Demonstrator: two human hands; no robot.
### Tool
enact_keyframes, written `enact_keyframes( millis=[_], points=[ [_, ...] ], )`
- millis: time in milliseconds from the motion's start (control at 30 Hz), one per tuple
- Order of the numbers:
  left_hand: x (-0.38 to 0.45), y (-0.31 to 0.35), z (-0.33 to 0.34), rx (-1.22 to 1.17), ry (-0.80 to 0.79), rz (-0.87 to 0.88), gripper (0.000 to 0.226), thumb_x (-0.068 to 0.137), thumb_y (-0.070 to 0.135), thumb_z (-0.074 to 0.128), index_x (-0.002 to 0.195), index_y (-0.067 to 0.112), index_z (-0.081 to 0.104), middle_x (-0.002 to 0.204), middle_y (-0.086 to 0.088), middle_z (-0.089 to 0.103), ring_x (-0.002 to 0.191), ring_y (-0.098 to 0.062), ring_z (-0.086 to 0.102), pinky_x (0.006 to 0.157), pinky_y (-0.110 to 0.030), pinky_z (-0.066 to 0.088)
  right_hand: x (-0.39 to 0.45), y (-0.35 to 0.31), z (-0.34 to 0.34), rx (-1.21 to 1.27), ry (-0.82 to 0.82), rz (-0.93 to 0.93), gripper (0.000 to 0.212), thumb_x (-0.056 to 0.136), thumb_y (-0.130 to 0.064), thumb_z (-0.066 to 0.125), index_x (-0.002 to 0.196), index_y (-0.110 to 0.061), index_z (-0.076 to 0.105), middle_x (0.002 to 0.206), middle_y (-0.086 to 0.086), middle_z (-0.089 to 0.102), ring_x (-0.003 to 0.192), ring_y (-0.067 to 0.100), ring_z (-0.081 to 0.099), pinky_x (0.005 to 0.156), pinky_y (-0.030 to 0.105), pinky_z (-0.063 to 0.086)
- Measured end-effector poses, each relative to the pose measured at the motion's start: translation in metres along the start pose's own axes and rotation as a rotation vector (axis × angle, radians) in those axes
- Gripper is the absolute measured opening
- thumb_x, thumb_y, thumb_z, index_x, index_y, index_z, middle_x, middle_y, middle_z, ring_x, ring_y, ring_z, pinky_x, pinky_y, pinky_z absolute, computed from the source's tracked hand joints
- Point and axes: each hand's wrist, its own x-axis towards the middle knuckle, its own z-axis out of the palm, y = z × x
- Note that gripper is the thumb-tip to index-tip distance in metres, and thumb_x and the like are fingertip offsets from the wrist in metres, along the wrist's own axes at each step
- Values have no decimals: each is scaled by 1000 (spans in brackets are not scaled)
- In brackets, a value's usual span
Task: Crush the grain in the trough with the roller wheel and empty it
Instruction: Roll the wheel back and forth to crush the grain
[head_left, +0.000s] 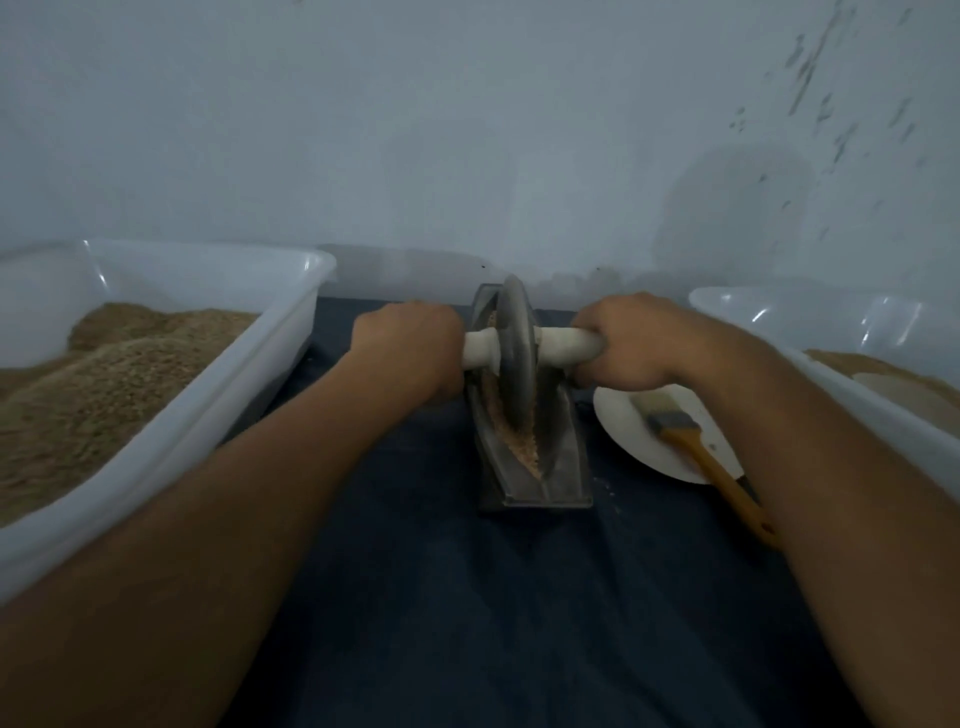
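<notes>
The trough (535, 467) was a dark grey, boat-shaped metal channel lying lengthwise, its near end toward the viewer, on a dark blue cloth. The roller wheel (515, 353) was a grey disc standing upright on edge inside the channel, toward its far end, with a white axle handle (569, 345) projecting horizontally from each face. Crushed grain (522, 449), light tan and coarse, lay along the bottom of the channel on the near side of the wheel.

text: none readable — labels: none | brands, numbers, signs: none
</notes>
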Motion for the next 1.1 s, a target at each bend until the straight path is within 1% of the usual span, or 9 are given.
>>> enact_keyframes(
  millis=[167,267,333,467,633,733,833,1033,1100],
  points=[
    [0,3,-16,91,-206,36,41,70,36,79,72,15,43,71,-1,50,60,-18,48,71,-38,52,-17,-10,-19,-4,-180,46,27,81,-37,76,103,-25,69,93,-1,69,85,18,64,70,33,51],
    [-4,9,-25,167,-302,69,35,73,34,78,65,13,51,64,-4,55,56,-17,54,57,-32,47,-22,-13,-23,-5,-273,47,17,81,-35,75,92,-23,71,80,-2,71,78,17,67,62,28,48],
    [-7,12,-30,192,-330,87,32,75,33,76,65,12,54,61,-4,55,53,-16,54,49,-28,42,-23,-13,-23,0,-311,39,14,82,-34,74,90,-24,68,82,-1,70,77,16,66,62,27,47],
    [-7,11,-27,166,-306,89,37,75,32,77,65,12,47,66,-4,53,56,-16,52,58,-32,45,-20,-12,-18,-10,-302,30,15,82,-34,74,89,-28,62,86,-1,67,77,14,63,60,27,43],
    [-4,6,-14,45,-68,41,32,76,33,73,93,19,50,70,1,41,60,-17,43,65,-37,45,-2,-1,4,-21,-75,-28,26,79,-30,73,97,-32,54,94,-6,61,79,13,55,61,30,39],
    [-2,6,-4,68,89,41,31,82,30,70,108,17,59,75,0,46,75,-24,54,69,-37,46,9,7,22,61,164,-58,43,77,-25,75,111,-26,51,95,-5,54,86,21,53,66,33,39],
    [4,3,9,103,254,76,22,86,24,66,103,21,53,96,-5,62,90,-27,61,75,-35,36,14,15,33,196,403,-167,41,68,-17,79,100,-22,54,97,0,55,90,24,54,70,36,43],
    [11,-9,30,-39,475,148,38,79,18,69,110,19,47,107,-9,53,96,-30,51,76,-38,35,23,16,46,173,696,-263,23,74,-16,80,93,-17,66,90,3,60,88,26,52,71,28,25],
    [11,-14,35,-89,554,181,36,78,14,67,110,18,50,107,-9,51,95,-29,48,76,-37,36,27,16,47,180,722,-286,20,76,-16,80,93,-17,70,87,3,65,85,26,56,77,30,30]
  ],
)
